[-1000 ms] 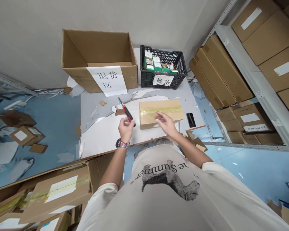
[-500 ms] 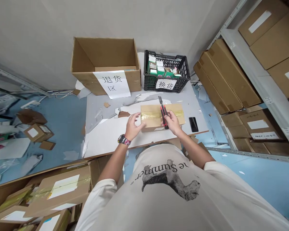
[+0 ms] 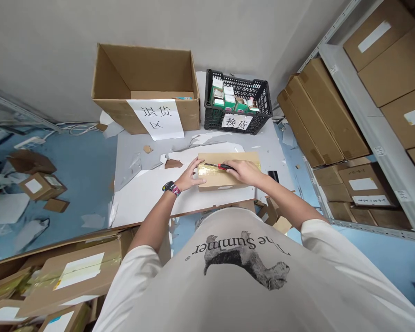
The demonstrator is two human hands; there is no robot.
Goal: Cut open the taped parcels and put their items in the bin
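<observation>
A small cardboard box [image 3: 214,183] with yellowish tape along its top lies on the white table in front of me. My right hand [image 3: 244,171] is wrapped round the handle of a red and black utility knife [image 3: 224,166]. The knife lies nearly level over the taped top, its blade pointing left. I cannot tell whether the blade cuts into the tape. My left hand [image 3: 190,176], with a watch at the wrist, is at the box's left end, thumb and fingers apart, steadying that side.
Behind stand a large open carton [image 3: 148,83] with a paper sign and a black plastic crate [image 3: 237,99] of green and white boxes. A phone [image 3: 273,176] lies right, partly hidden by my arm. Shelves of cartons [image 3: 328,115] rise at right; more parcels [image 3: 72,272] fill a carton at lower left.
The knife has swung from upright to nearly level, with its blade now pointing left over the tape. My right forearm now partly covers the phone. The view has shifted slightly.
</observation>
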